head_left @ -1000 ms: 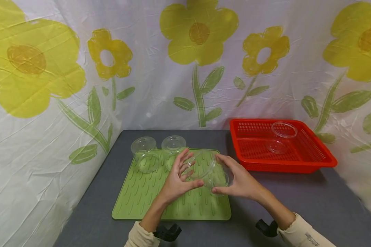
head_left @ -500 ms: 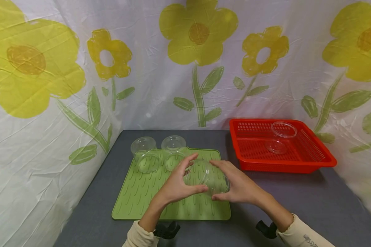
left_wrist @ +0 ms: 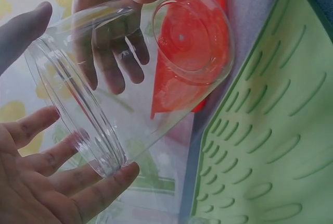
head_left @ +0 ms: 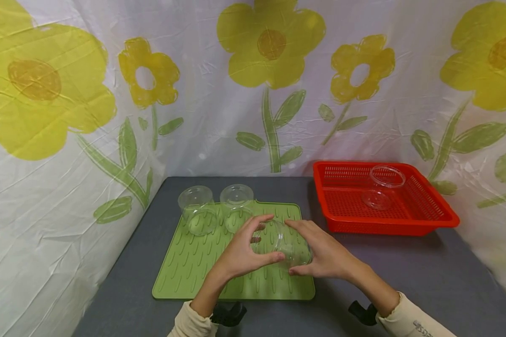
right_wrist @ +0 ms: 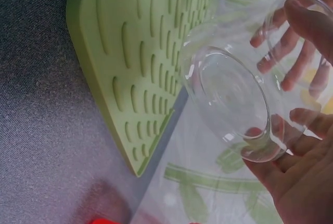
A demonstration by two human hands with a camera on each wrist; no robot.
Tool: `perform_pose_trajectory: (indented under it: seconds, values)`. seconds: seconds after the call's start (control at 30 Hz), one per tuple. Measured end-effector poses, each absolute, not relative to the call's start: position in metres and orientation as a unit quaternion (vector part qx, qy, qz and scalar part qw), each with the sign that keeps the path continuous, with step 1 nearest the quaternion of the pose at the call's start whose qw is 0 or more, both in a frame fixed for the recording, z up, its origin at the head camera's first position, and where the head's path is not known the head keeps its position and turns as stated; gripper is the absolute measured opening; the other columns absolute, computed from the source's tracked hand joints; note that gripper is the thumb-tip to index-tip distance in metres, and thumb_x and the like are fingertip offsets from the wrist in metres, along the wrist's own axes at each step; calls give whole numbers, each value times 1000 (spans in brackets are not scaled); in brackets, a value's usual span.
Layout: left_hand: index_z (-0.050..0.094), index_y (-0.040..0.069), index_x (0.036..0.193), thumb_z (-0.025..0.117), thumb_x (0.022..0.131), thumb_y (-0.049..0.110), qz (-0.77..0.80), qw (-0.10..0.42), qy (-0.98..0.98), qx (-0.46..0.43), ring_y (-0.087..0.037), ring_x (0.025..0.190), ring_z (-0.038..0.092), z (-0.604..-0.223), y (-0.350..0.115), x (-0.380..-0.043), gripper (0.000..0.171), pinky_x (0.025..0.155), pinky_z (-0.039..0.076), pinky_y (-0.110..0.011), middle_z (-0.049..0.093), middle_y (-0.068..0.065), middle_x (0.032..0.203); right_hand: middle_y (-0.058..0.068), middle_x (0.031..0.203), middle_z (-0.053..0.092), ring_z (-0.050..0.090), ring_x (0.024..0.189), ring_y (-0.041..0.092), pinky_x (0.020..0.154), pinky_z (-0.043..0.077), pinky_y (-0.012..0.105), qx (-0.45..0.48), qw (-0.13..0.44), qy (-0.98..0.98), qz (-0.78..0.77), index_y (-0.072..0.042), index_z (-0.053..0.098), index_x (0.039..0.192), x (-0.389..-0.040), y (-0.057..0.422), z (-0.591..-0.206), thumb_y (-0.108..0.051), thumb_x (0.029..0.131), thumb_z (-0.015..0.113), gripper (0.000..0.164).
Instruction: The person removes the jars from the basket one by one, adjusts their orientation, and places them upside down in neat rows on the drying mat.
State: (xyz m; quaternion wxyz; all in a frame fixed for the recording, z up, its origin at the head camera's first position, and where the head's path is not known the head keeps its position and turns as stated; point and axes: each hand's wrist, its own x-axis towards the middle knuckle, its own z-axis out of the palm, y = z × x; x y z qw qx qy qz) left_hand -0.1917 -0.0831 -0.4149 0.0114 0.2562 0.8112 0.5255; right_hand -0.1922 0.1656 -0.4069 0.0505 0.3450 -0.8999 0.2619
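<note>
Both hands hold a clear plastic container [head_left: 294, 243] in the air over the green ridged mat [head_left: 202, 276], tipped on its side. My left hand [head_left: 242, 250] grips it at the ridged rim end, thumb on the near side and fingers on the far side. My right hand [head_left: 329, 248] curls round the body close to the round base, which faces right. In the left wrist view the ridged rim [left_wrist: 86, 109] lies between thumb and fingers. Whether a lid sits on that rim I cannot tell. The right wrist view shows the base [right_wrist: 229, 94] facing the camera.
Two similar clear containers, a left one [head_left: 198, 210] and a right one [head_left: 237, 208], stand at the mat's back left. A red perforated basket [head_left: 388, 227] with another clear container [head_left: 381, 189] stands at the back right. A flowered curtain [head_left: 202, 93] hangs behind the grey table [head_left: 122, 285].
Over the last second the held container has been tilted further, its rim turning toward my left hand. Both hands have dipped slightly and closed in; lately they barely move.
</note>
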Motion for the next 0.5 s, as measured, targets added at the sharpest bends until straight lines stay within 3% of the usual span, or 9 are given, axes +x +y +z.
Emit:
perform_pose_trajectory:
  seconds: [0.3, 0.5]
  values:
    - [46, 31, 149, 86, 83, 32, 549, 4, 797, 251, -29, 137, 51, -417, -86, -192, 77, 106, 49, -56, 47, 0, 153, 7, 150, 50, 51, 135, 24, 104, 52, 52, 340, 56, -895, 284, -16, 31, 160, -192, 164, -408, -38, 70, 94, 112]
    - [46, 32, 149, 85, 84, 31, 557, -3, 794, 242, -29, 137, 52, -419, -88, -193, 76, 107, 51, -51, 46, 2, 153, 8, 152, 49, 49, 137, 25, 105, 50, 53, 336, 64, -891, 297, -16, 30, 160, -192, 165, -409, -38, 71, 94, 112]
